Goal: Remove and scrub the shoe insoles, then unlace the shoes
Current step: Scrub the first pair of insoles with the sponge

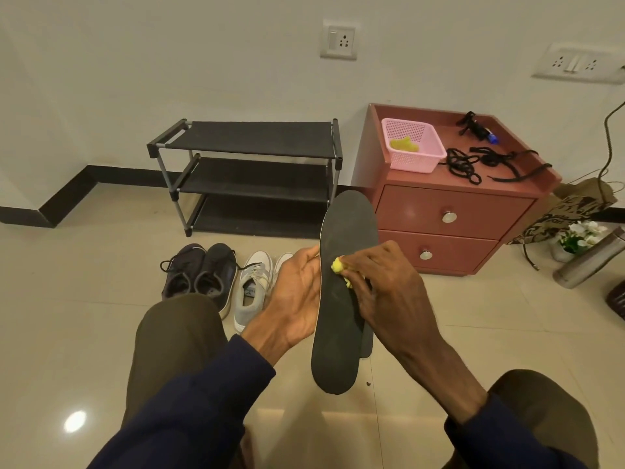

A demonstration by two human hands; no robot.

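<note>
Bare floor (pixel 84 299) left (shoes (pixel 216 275) ahead)

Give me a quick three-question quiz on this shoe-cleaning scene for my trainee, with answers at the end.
1. True or false: the left hand holds the dark grey flat insole by its edge.
2. The small yellow scrub pad gripped by the right hand touches: A) the insole, B) the pink plastic mesh basket, C) the black metal-framed shoe rack.
3. Where do the loose black laces lie?
Key: 1 true; 2 A; 3 on the reddish-brown two-drawer cabinet.
</note>
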